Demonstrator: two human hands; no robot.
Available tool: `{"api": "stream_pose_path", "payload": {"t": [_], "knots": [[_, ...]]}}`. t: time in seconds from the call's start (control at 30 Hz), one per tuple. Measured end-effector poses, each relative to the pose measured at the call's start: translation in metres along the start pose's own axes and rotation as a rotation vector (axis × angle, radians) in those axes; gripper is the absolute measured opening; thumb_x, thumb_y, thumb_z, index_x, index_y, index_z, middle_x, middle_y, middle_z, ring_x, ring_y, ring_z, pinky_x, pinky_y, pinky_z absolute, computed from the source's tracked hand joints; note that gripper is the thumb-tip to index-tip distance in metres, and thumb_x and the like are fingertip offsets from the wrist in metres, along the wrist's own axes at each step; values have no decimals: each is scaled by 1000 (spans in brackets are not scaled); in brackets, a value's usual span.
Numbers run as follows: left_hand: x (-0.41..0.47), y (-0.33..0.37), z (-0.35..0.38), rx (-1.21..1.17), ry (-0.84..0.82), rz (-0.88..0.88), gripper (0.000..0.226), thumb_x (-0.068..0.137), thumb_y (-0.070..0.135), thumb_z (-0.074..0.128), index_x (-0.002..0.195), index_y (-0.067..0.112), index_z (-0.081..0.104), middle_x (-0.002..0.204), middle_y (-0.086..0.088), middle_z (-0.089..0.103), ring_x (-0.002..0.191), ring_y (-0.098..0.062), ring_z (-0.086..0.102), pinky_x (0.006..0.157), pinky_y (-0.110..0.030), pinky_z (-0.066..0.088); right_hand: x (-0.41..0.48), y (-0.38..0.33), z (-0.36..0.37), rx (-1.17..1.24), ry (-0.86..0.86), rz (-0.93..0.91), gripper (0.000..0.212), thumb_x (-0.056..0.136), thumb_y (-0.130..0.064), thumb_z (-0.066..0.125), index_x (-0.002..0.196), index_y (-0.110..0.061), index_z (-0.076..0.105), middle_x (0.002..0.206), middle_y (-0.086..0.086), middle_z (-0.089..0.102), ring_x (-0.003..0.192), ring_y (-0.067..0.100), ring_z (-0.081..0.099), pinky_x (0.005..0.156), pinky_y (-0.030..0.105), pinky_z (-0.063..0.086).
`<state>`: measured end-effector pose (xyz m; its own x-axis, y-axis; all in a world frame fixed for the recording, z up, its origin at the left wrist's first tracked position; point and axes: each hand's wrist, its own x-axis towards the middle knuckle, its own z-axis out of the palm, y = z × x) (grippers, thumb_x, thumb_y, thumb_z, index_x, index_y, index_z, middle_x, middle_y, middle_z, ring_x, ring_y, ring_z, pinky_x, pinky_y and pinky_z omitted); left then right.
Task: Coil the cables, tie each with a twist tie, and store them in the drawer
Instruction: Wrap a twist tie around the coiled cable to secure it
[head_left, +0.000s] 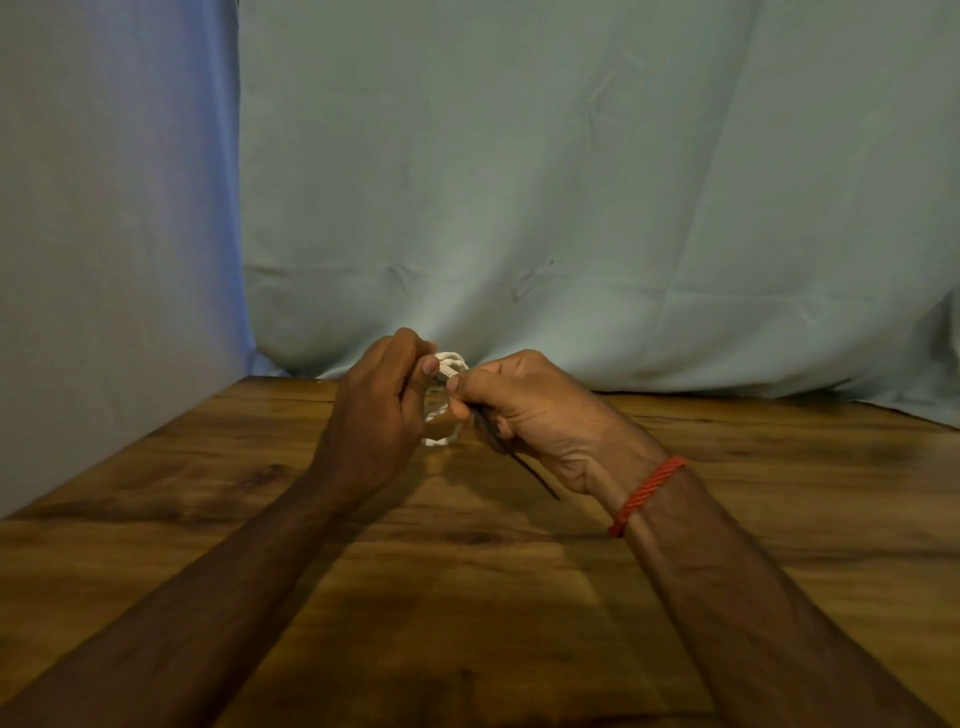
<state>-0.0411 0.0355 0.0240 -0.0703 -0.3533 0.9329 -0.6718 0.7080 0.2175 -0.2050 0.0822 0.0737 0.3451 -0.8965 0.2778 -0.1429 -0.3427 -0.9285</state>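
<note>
A small coil of white cable (450, 364) is held upright above the wooden table (467, 571), between both hands. My left hand (382, 410) grips the coil from the left, its fingers curled round it and hiding most of it. My right hand (524, 410) pinches a thin dark twist tie (511, 452) against the coil's right side. The tie's free end sticks out below the palm toward my wrist. No drawer is in view.
Pale cloth backdrops (571, 182) hang behind the table and along its left side. A red braided thread (644, 493) circles my right wrist. The table's far edge runs just behind the hands.
</note>
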Motion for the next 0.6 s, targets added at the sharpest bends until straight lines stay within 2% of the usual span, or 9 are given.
{"api": "stream_pose_path", "payload": {"t": [0.07,0.2,0.23,0.3,0.37,0.43,0.5,0.6], "knots": [[0,1,0,-15,-16,-9,19,102,19,48,88,9,56,80,3,54,72,-13,49,65,-22,35,1,2,0,82,30,36,42,94,-15,58,53,-16,59,42,1,33,47,18,27,50,29,18],[-4,-2,0,-79,-77,-62,21,102,23,48,87,11,55,75,6,55,70,-10,54,62,-22,37,4,5,-2,287,84,118,33,95,-20,57,62,-17,59,57,-3,45,52,10,38,44,21,28],[-5,-2,1,-90,-95,-61,22,101,24,48,85,12,54,73,6,55,69,-7,53,61,-23,37,4,6,-4,348,82,117,30,95,-20,58,65,-16,62,59,-3,52,55,10,45,47,22,33],[-6,0,2,-122,-133,-61,22,101,25,48,83,15,52,69,8,52,65,-8,51,58,-23,35,5,6,-5,443,82,94,21,95,-18,60,78,-11,70,70,-2,65,75,12,56,61,25,42],[-6,3,2,-157,-164,-60,20,102,26,48,84,18,48,69,9,51,64,-8,50,58,-24,36,6,7,-3,433,102,71,20,95,-18,62,102,-4,75,89,1,73,94,14,60,72,27,43],[-6,0,2,-193,-192,-69,19,101,28,46,88,15,50,74,7,54,68,-9,53,61,-31,42,6,7,0,370,137,44,27,94,-19,62,111,-1,73,107,11,75,99,16,64,73,27,41],[-7,0,1,-226,-240,-67,27,101,33,44,97,8,54,81,-2,60,76,-18,59,67,-42,46,6,5,0,306,180,10,23,94,-17,62,104,0,75,107,14,76,90,14,68,70,25,41],[-10,8,1,-267,-326,-10,35,101,39,42,104,7,56,88,-1,64,81,-17,62,69,-40,48,4,3,-6,235,236,-26,17,90,-16,63,85,-8,77,95,12,77,82,13,69,78,30,45]]}}
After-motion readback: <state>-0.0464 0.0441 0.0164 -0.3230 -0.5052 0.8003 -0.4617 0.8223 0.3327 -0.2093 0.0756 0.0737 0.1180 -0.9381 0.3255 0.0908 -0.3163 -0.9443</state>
